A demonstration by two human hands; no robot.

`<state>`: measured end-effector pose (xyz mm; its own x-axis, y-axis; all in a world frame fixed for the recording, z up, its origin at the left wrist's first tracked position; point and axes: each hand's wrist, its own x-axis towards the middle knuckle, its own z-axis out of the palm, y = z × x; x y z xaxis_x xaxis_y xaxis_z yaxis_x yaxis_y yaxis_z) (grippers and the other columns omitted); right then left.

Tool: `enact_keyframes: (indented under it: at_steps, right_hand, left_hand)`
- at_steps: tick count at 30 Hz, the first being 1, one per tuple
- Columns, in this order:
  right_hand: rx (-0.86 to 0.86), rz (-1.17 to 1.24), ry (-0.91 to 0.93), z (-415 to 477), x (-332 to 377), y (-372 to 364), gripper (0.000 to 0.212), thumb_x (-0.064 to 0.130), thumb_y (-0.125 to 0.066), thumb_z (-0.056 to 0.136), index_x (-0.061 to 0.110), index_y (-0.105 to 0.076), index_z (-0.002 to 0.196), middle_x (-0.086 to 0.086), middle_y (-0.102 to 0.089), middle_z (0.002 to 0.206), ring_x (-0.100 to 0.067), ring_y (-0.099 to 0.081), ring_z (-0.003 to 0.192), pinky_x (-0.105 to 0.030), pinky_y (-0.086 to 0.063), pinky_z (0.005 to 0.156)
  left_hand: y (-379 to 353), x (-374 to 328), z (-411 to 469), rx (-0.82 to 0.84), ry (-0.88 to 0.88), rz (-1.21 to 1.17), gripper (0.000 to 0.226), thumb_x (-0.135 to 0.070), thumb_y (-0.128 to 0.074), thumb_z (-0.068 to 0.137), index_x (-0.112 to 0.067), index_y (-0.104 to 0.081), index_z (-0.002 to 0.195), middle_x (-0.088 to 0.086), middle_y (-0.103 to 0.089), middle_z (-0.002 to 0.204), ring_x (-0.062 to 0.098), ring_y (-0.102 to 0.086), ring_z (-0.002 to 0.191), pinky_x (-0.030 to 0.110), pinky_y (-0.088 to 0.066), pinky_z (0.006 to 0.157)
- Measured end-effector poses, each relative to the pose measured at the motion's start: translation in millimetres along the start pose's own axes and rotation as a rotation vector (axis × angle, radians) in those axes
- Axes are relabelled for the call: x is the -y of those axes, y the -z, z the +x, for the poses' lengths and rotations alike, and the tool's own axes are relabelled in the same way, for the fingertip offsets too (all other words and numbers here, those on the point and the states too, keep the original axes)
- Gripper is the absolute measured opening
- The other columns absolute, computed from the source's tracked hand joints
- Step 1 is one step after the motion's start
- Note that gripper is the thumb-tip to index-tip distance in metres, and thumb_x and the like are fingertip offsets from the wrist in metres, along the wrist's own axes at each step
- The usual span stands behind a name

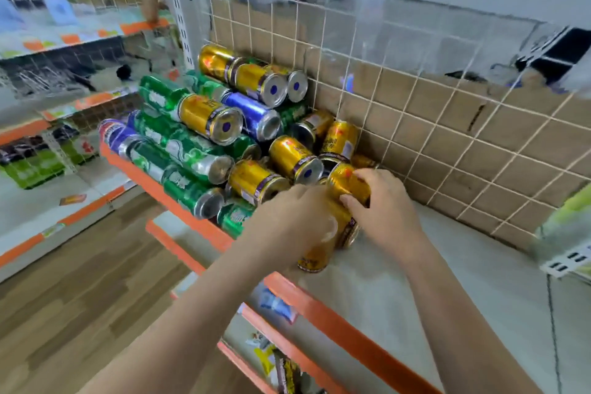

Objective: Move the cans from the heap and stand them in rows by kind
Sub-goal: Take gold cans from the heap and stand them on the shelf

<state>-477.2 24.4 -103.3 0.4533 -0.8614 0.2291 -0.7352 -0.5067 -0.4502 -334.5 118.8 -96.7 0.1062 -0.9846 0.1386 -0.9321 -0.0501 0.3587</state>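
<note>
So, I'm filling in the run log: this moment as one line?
left hand: holds lower gold can | right hand: grips upper gold can | heap: piled on shelf | rows: none yet

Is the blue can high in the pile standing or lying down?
Lying down. The blue can rests on its side, round end showing.

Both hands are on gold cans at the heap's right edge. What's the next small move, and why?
Probably draw the gold can in the right hand clear of the heap and stand it on the bare shelf to the right. Its fingers curl round it, nothing lies on it, and no row stands yet. The left hand grips a second gold can.
</note>
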Motion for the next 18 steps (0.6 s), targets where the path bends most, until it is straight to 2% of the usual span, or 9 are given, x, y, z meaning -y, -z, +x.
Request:
enact_keyframes:
  at_steps: [4,7,11,15,18]
  right_hand:
    - [0.059,-0.094,-0.091,31.5,-0.1,-8.2,0.055,0.042,-0.063,0.084,0.021,-0.046,0.131,-0.008,-0.051,0.126,-0.028,-0.045,0.116,-0.039,-0.038,0.098]
    - [0.135,-0.197,-0.155,43.8,0.4,-17.4,0.067,0.05,-0.063,0.081,0.025,-0.036,0.137,-0.008,-0.05,0.129,-0.03,-0.047,0.117,-0.042,-0.04,0.096]
    - [0.149,-0.344,-0.192,52.1,2.7,-26.3,0.077,0.058,-0.065,0.075,0.029,-0.032,0.137,-0.005,-0.052,0.128,-0.031,-0.05,0.116,-0.042,-0.042,0.092]
    - [0.117,-0.318,-0.23,54.4,2.7,-24.3,0.075,0.056,-0.07,0.067,0.031,-0.04,0.131,-0.002,-0.057,0.122,-0.027,-0.054,0.111,-0.04,-0.046,0.088]
    - [0.045,-0.253,-0.271,48.5,1.8,-15.7,0.071,0.049,-0.074,0.065,0.03,-0.044,0.127,0.0,-0.058,0.118,-0.025,-0.056,0.108,-0.035,-0.045,0.081]
  left_hand:
    - [-10.0,6.4,26.7,0.242,-0.137,0.041,0.053,-0.056,-0.047,0.088,-0.025,-0.042,0.13,-0.001,-0.05,0.124,0.021,-0.051,0.115,0.034,-0.043,0.089]
    - [-14.3,16.8,35.3,0.35,-0.171,0.011,0.061,-0.065,-0.05,0.082,-0.025,-0.043,0.128,-0.002,-0.051,0.121,0.02,-0.053,0.111,0.031,-0.043,0.086]
    - [-11.0,27.7,39.6,0.424,-0.251,-0.009,0.081,-0.067,-0.065,0.068,-0.027,-0.036,0.132,-0.006,-0.045,0.125,0.016,-0.051,0.11,0.03,-0.044,0.087]
    - [-12.2,31.2,42.8,0.414,-0.234,-0.048,0.071,-0.057,-0.074,0.062,-0.023,-0.043,0.116,-0.007,-0.049,0.108,0.014,-0.051,0.093,0.033,-0.049,0.082]
    - [-14.7,33.2,42.8,0.38,-0.224,-0.092,0.062,-0.055,-0.073,0.061,-0.02,-0.045,0.104,-0.006,-0.05,0.098,0.016,-0.053,0.089,0.034,-0.049,0.08]
